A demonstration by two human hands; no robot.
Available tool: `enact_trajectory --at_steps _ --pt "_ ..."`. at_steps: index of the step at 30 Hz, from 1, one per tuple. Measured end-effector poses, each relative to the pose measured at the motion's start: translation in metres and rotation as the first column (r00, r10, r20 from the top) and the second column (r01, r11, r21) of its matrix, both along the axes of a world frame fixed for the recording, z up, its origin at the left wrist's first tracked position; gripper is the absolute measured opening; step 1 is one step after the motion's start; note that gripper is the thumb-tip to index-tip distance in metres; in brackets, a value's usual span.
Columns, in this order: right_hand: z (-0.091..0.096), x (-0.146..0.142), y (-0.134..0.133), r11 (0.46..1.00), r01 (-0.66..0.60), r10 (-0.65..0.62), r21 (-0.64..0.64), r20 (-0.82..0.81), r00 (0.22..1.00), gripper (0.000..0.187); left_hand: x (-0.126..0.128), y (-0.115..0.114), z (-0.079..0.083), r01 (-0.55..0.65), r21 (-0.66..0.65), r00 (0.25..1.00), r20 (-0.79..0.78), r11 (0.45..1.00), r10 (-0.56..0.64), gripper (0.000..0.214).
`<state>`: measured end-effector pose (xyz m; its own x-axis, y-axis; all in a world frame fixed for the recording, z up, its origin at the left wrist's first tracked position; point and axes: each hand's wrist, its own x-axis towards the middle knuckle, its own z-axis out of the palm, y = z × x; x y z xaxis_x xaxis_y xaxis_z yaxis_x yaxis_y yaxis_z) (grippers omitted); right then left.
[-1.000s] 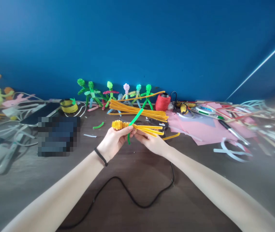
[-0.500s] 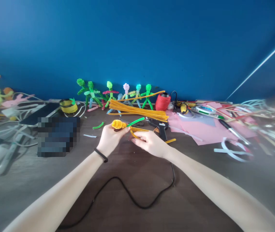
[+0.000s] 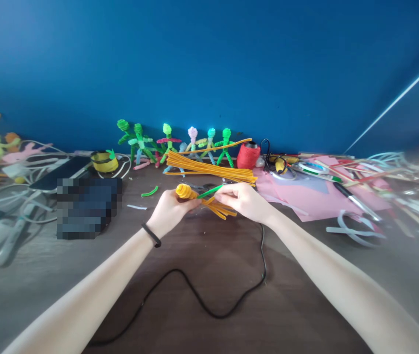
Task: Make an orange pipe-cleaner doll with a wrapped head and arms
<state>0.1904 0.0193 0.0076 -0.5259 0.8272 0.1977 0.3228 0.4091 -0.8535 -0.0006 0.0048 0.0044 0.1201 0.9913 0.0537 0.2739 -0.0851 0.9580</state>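
While my left hand [image 3: 168, 209] pinches the orange fuzzy pipe-cleaner figure with its tightly coiled head [image 3: 183, 191] just under that coil, my right hand [image 3: 244, 201] grips the free end of the thin green pipe cleaner [image 3: 209, 191] between thumb and forefinger. Both grips are closed, and the figure sits in the air between them, just above the dark wooden tabletop [image 3: 209, 265].

I judge the risk lies in the green wire: it is soft and springy, so a pull at a slant could let it slide along the orange strands [image 3: 221, 210] instead of biting, or unwind the coil. The loose orange legs fan out below my right fingers and could get caught in a wrap. A hard tug might also kink the wire core.

Beyond my grips lies a flat bundle of long orange pipe cleaners [image 3: 209, 168], then a row of small chenille stick figures in greens and pastels [image 3: 172, 142] against the blue wall. A red spool of thread [image 3: 248, 156] stands beyond my right hand, and a black cord [image 3: 209, 305] loops nearer me.
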Motion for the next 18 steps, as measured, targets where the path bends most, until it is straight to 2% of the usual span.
enact_trajectory --at_steps 4,9,12,16,18 --pt "-0.004 0.001 0.004 0.999 0.006 -0.003 0.054 -0.066 0.998 0.023 0.001 -0.001 0.0 0.074 -0.093 0.984 0.167 0.993 -0.057 0.017" --pt "-0.009 -0.002 0.006 0.995 0.008 0.004 0.097 -0.12 0.993 0.021 0.002 -0.004 -0.002 0.178 -0.179 0.926 0.363 0.968 -0.103 0.013" --pt "-0.012 -0.003 0.007 0.999 0.002 0.004 0.052 -0.123 0.992 0.022 0.004 -0.006 0.0 0.221 -0.214 0.883 0.457 0.951 -0.102 0.01" --pt "-0.016 -0.003 0.007 0.997 -0.001 -0.01 -0.08 -0.132 0.991 0.03 0.007 -0.008 0.003 0.269 -0.223 0.807 0.583 0.937 -0.093 0.006" --pt "-0.018 -0.002 0.007 0.995 -0.03 0.017 -0.09 -0.138 0.99 0.031 0.008 -0.008 0.004 0.279 -0.222 0.767 0.637 0.934 -0.078 0.005"
